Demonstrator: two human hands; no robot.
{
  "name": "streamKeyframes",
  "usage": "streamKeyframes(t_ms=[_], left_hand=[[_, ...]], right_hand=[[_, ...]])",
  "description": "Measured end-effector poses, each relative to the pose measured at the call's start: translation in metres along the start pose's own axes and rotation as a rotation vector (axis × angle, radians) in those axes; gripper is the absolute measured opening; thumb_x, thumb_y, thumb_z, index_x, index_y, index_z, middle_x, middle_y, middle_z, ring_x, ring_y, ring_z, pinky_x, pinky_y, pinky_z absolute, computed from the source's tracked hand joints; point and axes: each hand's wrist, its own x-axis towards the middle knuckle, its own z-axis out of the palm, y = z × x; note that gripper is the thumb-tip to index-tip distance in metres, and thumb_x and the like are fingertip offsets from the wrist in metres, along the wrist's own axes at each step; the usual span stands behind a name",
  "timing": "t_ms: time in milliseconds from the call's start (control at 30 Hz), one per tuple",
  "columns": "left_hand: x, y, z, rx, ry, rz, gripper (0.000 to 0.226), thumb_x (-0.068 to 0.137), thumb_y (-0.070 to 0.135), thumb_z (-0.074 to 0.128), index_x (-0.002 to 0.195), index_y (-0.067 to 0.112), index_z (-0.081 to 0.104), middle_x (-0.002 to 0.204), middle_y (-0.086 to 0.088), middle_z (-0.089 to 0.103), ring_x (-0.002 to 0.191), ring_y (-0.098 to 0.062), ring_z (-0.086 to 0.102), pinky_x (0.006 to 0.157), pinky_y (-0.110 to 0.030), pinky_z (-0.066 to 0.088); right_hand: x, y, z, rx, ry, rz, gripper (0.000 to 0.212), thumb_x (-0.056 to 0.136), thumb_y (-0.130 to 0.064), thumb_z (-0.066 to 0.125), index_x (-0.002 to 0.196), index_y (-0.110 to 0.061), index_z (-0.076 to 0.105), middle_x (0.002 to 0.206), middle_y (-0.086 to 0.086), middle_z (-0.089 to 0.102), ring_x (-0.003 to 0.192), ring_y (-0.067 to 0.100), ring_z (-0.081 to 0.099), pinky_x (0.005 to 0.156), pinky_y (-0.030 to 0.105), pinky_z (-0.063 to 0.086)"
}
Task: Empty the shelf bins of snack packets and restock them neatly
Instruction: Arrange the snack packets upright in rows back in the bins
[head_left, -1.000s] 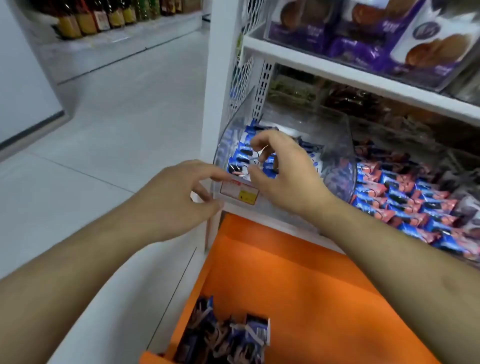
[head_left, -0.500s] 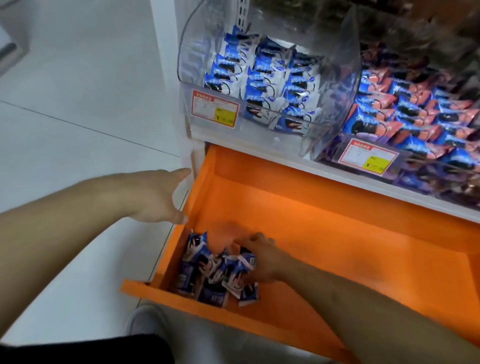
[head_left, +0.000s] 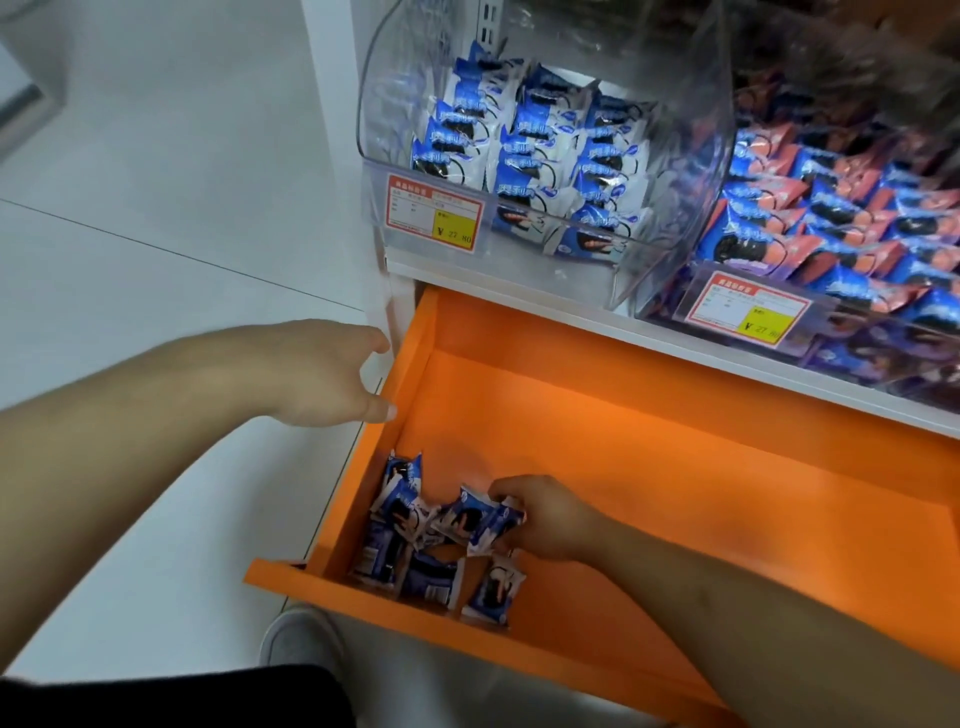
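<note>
Right hand (head_left: 545, 522) was down in the drawer (head_left: 675, 467), fingers curled round a blue-and-white packet (head_left: 493, 522) at the right edge of the pile (head_left: 415, 535). Grip was a pinch on that one packet, thumb side hidden by the wrapper. The pile sat in the drawer's near-left corner, against the left wall and the front lip: loose packets, tumbled, overlapping, no order. One packet (head_left: 496, 592) lay just below the hand, leaning on the front lip.

Left hand (head_left: 322, 371) was outside the drawer, at its left wall, fingers straight and spread, holding nothing. Thumb tip was at the wall's top edge; whether it touched could not be told.

Drawer was orange, pulled out under the white shelf (head_left: 571, 306); its floor right of the pile was bare orange.

On the shelf above, the left bin (head_left: 691, 156), clear plastic, held the same blue-and-white packets (head_left: 545, 145) stood in neat rows, three across. Price tag (head_left: 434, 213) on its front, red border, yellow box. Right bin (head_left: 670, 296) was just beside it, touching or nearly so, filled with blue-and-pink packets (head_left: 841, 218) in rows. It had its own tag (head_left: 745, 312).

White floor (head_left: 156, 234) was to the left. A grey shoe (head_left: 301, 639) showed below the drawer front, dark trouser edge (head_left: 182, 696) at the bottom of the view.
</note>
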Motion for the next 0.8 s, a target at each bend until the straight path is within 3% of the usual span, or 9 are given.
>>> streamKeyframes(t_ms=[100, 167, 233, 367, 533, 667, 733, 800], left_hand=[[-0.007, 0.009, -0.004, 0.013, 0.041, 0.058, 0.079, 0.094, 0.058, 0.065, 0.159, 0.030, 0.030, 0.158, 0.002, 0.045, 0.135, -0.020, 0.051, 0.109, -0.030, 0.043], [-0.012, 0.018, -0.008, -0.013, 0.069, 0.110, 0.073, 0.094, 0.055, 0.067, 0.156, 0.029, 0.037, 0.155, 0.003, 0.048, 0.130, -0.017, 0.055, 0.105, -0.028, 0.044], [-0.017, 0.028, -0.010, -0.090, 0.086, 0.169, 0.073, 0.090, 0.056, 0.071, 0.152, 0.031, 0.042, 0.152, 0.007, 0.050, 0.127, -0.013, 0.057, 0.103, -0.027, 0.046], [-0.026, 0.045, -0.011, -0.293, 0.036, 0.285, 0.089, 0.075, 0.065, 0.081, 0.150, 0.039, 0.040, 0.146, 0.014, 0.052, 0.124, -0.008, 0.059, 0.107, -0.035, 0.051], [-0.037, 0.062, -0.027, -0.760, 0.084, 0.423, 0.033, 0.088, 0.030, 0.080, 0.119, 0.026, 0.067, 0.108, 0.000, 0.077, 0.091, -0.017, 0.077, 0.079, -0.044, 0.065], [-0.053, 0.072, -0.041, -1.087, 0.092, 0.446, 0.029, 0.092, 0.017, 0.076, 0.119, 0.016, 0.070, 0.108, -0.008, 0.079, 0.095, -0.026, 0.077, 0.079, -0.047, 0.064], [-0.058, 0.077, -0.042, -1.180, 0.071, 0.468, 0.030, 0.092, 0.016, 0.075, 0.121, 0.014, 0.070, 0.109, -0.008, 0.079, 0.099, -0.028, 0.077, 0.081, -0.047, 0.063], [-0.061, 0.082, -0.042, -1.216, 0.080, 0.467, 0.032, 0.091, 0.016, 0.075, 0.122, 0.013, 0.069, 0.108, -0.010, 0.079, 0.097, -0.031, 0.077, 0.082, -0.048, 0.063]], right_hand=[[-0.015, -0.005, -0.025, 0.054, 0.033, -0.024, 0.040, 0.084, -0.020, 0.088, 0.115, -0.022, 0.064, 0.095, -0.004, 0.065, 0.088, 0.020, 0.062, 0.071, 0.037, 0.052], [-0.028, -0.015, -0.047, 0.093, 0.052, -0.039, 0.036, 0.083, -0.023, 0.090, 0.104, -0.033, 0.062, 0.087, -0.007, 0.063, 0.079, 0.016, 0.060, 0.066, 0.037, 0.051], [-0.041, -0.033, -0.073, 0.146, 0.093, -0.067, 0.039, 0.079, -0.025, 0.092, 0.095, -0.041, 0.060, 0.089, -0.006, 0.069, 0.080, 0.015, 0.064, 0.070, 0.040, 0.055], [-0.075, -0.084, -0.129, 0.231, 0.215, -0.179, 0.036, 0.072, -0.021, 0.095, 0.095, -0.028, 0.069, 0.091, 0.000, 0.072, 0.088, 0.020, 0.066, 0.078, 0.040, 0.054], [-0.127, -0.129, -0.178, 0.405, 0.374, -0.250, 0.045, 0.077, -0.015, 0.093, 0.113, -0.025, 0.067, 0.099, 0.001, 0.077, 0.092, 0.017, 0.073, 0.080, 0.036, 0.059], [-0.158, -0.135, -0.192, 0.607, 0.480, -0.277, 0.040, 0.083, -0.014, 0.088, 0.114, -0.017, 0.062, 0.095, 0.004, 0.078, 0.076, 0.022, 0.068, 0.072, 0.043, 0.058], [-0.162, -0.135, -0.195, 0.710, 0.532, -0.332, 0.036, 0.082, -0.010, 0.089, 0.108, -0.022, 0.066, 0.078, 0.002, 0.070, 0.073, 0.030, 0.061, 0.073, 0.048, 0.052], [-0.159, -0.136, -0.198, 0.838, 0.615, -0.346, 0.047, 0.077, -0.005, 0.091, 0.112, -0.024, 0.066, 0.072, 0.014, 0.042, 0.074, 0.029, 0.049, 0.072, 0.043, 0.043]])
